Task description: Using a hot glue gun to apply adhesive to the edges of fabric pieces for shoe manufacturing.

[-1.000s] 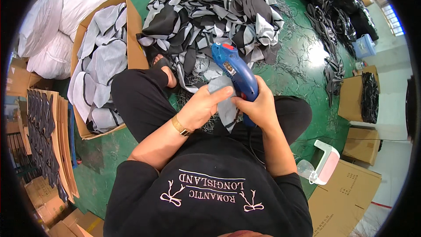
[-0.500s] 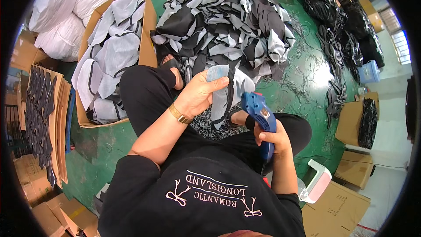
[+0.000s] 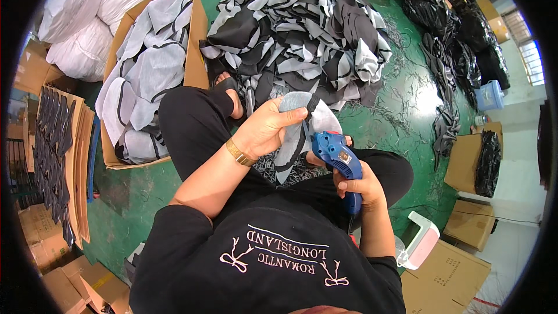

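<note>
My left hand point(image 3: 264, 128) pinches a curved grey fabric piece point(image 3: 325, 117) with a black band across it, thumb on top and fingers behind. In my right hand point(image 3: 363, 185) is a blue pair of electric scissors point(image 3: 338, 154), gripped by the handle, with a cord at its lower end. The head of the scissors is up against the right edge of the fabric; the blades are mostly hidden there. Beyond my hands lies a big heap of similar grey and black fabric pieces point(image 3: 302, 29).
At the left stands a cardboard box point(image 3: 197, 40) of grey fabric pieces, with white sacks point(image 3: 81, 46) behind it. Thin offcuts point(image 3: 401, 116) litter the green floor. Black bags point(image 3: 465, 40) line the right side, and a pink-and-white device point(image 3: 419, 244) sits by my right elbow.
The scissors have moved left and slightly down, in against the fabric. The fabric has turned so that more of its grey right part shows, and my left hand has shifted slightly.
</note>
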A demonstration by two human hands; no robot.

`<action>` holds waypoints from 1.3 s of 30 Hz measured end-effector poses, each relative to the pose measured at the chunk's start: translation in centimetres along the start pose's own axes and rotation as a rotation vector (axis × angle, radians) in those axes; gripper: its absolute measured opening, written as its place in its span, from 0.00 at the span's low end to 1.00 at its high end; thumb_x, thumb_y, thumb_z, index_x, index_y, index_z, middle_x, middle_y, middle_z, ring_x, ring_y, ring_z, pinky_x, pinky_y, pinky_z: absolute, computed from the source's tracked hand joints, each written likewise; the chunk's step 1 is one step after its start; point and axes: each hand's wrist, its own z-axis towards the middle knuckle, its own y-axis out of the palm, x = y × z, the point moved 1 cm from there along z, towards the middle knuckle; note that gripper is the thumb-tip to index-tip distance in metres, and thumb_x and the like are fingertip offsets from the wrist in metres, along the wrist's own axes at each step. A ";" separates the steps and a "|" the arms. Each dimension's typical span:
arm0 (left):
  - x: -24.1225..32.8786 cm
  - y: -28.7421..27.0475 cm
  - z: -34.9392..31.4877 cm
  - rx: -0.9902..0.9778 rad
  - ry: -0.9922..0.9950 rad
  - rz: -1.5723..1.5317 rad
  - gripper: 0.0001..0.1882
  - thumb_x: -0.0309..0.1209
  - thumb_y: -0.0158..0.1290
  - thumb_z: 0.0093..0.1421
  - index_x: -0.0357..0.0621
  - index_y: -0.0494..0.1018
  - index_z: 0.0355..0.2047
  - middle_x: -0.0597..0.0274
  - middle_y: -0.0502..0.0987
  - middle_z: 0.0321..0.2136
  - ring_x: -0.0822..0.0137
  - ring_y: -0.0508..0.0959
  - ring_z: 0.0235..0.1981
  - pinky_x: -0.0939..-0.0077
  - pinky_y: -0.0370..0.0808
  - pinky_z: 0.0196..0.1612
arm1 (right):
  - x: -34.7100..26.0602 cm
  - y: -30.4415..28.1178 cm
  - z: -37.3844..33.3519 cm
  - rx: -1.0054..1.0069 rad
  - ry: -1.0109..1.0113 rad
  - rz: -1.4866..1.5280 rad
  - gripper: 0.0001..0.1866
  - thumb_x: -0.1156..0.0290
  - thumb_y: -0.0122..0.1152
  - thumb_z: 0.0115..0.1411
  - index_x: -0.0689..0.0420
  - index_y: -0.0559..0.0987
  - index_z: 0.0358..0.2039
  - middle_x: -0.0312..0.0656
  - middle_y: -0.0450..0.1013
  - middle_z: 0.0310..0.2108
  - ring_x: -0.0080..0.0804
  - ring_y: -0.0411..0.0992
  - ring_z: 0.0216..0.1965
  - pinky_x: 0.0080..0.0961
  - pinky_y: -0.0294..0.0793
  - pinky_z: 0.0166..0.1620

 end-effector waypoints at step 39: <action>-0.4 0.6 -0.3 0.091 0.017 0.113 0.14 0.23 0.58 0.57 0.41 0.71 0.44 0.67 0.77 0.37 0.75 0.76 0.37 0.78 0.73 0.44 | 1.1 -0.7 -1.3 0.029 0.011 0.007 0.23 0.73 0.67 0.38 0.66 0.73 0.36 0.41 0.69 0.21 0.30 0.69 0.18 0.23 0.70 0.24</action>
